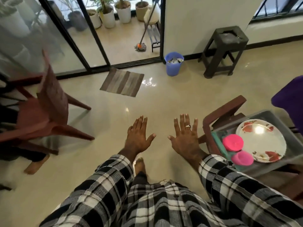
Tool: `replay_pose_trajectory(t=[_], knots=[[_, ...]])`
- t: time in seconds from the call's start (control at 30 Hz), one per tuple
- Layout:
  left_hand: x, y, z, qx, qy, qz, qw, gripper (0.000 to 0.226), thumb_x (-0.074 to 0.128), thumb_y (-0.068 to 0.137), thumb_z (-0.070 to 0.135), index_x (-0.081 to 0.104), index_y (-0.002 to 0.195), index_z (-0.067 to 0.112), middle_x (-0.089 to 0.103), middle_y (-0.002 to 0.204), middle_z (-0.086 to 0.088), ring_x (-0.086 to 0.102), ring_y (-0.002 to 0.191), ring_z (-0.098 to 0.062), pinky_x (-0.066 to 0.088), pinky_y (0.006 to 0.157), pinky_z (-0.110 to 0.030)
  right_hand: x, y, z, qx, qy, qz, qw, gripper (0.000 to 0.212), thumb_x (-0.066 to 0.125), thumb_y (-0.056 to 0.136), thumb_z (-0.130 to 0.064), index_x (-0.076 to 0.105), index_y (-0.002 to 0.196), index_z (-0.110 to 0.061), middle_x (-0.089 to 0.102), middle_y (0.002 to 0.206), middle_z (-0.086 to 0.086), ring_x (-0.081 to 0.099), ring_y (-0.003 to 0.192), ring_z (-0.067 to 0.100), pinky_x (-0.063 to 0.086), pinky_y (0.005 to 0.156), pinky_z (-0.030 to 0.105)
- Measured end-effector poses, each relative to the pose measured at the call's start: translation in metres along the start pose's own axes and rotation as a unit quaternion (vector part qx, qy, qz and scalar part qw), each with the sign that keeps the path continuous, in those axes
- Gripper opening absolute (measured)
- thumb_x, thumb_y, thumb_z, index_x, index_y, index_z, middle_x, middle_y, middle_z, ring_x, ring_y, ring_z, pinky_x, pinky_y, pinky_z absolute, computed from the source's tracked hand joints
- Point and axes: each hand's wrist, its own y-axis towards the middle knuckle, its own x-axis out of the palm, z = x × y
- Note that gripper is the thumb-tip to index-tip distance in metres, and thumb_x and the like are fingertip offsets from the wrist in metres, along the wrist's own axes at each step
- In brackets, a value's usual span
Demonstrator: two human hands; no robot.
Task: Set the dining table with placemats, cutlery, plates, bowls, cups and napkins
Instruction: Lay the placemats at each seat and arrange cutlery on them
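Both the left hand (138, 136) and right hand (186, 136) are hanging flat and holding nothing, while the round white flowered plate (262, 141), probably breakable and best held by its rim, is sitting on the grey tabletop (282, 163) beside two pink plastic cups (232, 142).

The left hand (139, 138) and right hand (185, 136) are held side by side over the floor (101, 122), apart. Right of the right hand a tray (277, 164) rests on a chair (224, 110), holding a plate (262, 140) and two cups (236, 149). A second chair (42, 112) stands at left. Ahead lies a doormat (122, 81) before the sliding door (98, 38), with a bin (173, 63) and stool (224, 49) to its right
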Motion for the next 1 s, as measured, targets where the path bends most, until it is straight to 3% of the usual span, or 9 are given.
replay_pose_trajectory(t=[0.17, 0.33, 0.73, 1.0], knots=[[-0.057, 0.129, -0.021, 0.092, 0.029, -0.015, 0.995, 0.095, 0.029, 0.098, 0.078, 0.007, 0.170, 0.021, 0.003, 0.179, -0.003, 0.011, 0.163, -0.027, 0.025, 0.126, -0.055, -0.025, 0.088, 0.010, 0.093, 0.028, -0.001, 0.995, 0.090, 0.028, 0.102, -0.068, 0.000, 0.168, -0.013, -0.006, 0.173, 0.026, -0.013, 0.159, 0.047, -0.005, 0.120, 0.073], [-0.087, 0.261, 0.000, 0.169, 0.040, -0.030, 0.984, 0.095, 0.031, 0.097, 0.078, 0.007, 0.170, 0.023, 0.004, 0.179, -0.002, 0.012, 0.163, -0.027, 0.024, 0.126, -0.056, -0.026, 0.163, 0.044, 0.168, 0.071, 0.018, 0.983, 0.090, 0.040, 0.101, -0.065, 0.012, 0.168, -0.011, 0.006, 0.173, 0.027, -0.004, 0.160, 0.047, 0.001, 0.121, 0.075], [-0.096, 0.523, 0.136, 0.291, 0.103, -0.078, 0.948, 0.094, 0.030, 0.099, 0.079, 0.002, 0.170, 0.024, 0.000, 0.179, -0.003, 0.005, 0.164, -0.025, 0.021, 0.128, -0.055, -0.007, 0.336, 0.216, 0.320, 0.118, -0.028, 0.940, 0.092, 0.024, 0.099, -0.075, 0.010, 0.169, -0.016, 0.005, 0.173, 0.025, -0.006, 0.160, 0.045, -0.004, 0.121, 0.074], [-0.084, 0.664, 0.257, 0.395, 0.128, -0.115, 0.903, 0.095, 0.026, 0.098, 0.081, 0.002, 0.170, 0.024, -0.001, 0.179, -0.002, 0.003, 0.164, -0.025, 0.023, 0.127, -0.058, 0.004, 0.382, 0.318, 0.435, 0.166, -0.015, 0.885, 0.094, 0.032, 0.097, -0.076, 0.026, 0.166, -0.014, 0.018, 0.171, 0.026, 0.006, 0.160, 0.045, 0.001, 0.122, 0.074]])
